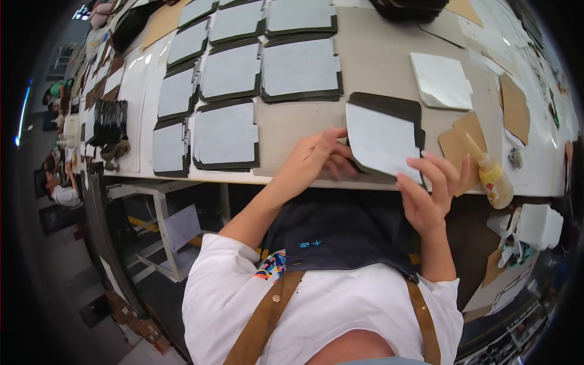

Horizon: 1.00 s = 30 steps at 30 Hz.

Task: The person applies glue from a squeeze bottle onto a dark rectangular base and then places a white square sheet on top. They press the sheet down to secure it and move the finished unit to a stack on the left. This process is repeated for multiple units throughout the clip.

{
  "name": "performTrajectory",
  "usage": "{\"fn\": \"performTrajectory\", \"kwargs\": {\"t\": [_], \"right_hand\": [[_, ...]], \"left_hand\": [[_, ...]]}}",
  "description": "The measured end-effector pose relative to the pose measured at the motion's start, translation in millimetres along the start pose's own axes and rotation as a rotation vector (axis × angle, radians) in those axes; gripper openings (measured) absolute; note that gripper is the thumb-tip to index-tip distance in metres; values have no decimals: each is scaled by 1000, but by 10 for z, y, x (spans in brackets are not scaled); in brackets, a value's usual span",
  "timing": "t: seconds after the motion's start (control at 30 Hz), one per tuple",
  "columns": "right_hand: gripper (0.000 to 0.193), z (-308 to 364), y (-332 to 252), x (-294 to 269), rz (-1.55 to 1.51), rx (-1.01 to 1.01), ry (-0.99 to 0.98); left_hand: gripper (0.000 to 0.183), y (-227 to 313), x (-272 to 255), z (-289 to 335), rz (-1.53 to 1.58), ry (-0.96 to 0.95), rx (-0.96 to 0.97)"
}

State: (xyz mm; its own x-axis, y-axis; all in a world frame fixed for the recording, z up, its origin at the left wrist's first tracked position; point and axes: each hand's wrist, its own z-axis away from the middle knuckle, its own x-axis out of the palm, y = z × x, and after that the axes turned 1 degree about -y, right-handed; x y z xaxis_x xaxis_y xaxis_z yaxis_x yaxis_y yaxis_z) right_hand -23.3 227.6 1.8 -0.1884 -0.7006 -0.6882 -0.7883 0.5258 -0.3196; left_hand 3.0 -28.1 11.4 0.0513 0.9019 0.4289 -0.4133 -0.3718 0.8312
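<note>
In front of me at the table's near edge lies a dark fabric-like panel (410,108) with a pale grey sheet (383,137) on top, its lower edge lifted slightly. My left hand (316,155) grips the left edge of the panel, its thumb on top and its other fingers curled at the side, slightly blurred. With thumb and index finger, my right hand (432,185) pinches the near right corner of the pale grey sheet. Behind and to the left, stacks of similar grey-topped dark panels (228,134) stand in rows.
To the right are a white stack of sheets (441,80), a brown card piece (462,143) and a yellowish glue bottle (496,182) with a long nozzle. A black bundle (109,121) lies at the far left. A white container (538,226) sits below the table's right side.
</note>
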Motion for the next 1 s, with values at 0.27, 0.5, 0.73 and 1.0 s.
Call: {"fn": "performTrajectory", "kwargs": {"t": [0.27, 0.5, 0.73, 1.0], "right_hand": [[28, 196, -5, 3, 21, 62, -53], [17, 155, 170, 41, 53, 236, 22], [11, 150, 206, 178, 146, 250, 17], [9, 199, 231, 213, 246, 232, 36]], "left_hand": [[21, 13, -146, -34, -591, 187, 193], [22, 800, -837, -79, -706, 561, 503], [35, 1551, -2074, -1160, -581, 623, 681], [36, 2193, -1796, -2297, -362, 504, 748]]}}
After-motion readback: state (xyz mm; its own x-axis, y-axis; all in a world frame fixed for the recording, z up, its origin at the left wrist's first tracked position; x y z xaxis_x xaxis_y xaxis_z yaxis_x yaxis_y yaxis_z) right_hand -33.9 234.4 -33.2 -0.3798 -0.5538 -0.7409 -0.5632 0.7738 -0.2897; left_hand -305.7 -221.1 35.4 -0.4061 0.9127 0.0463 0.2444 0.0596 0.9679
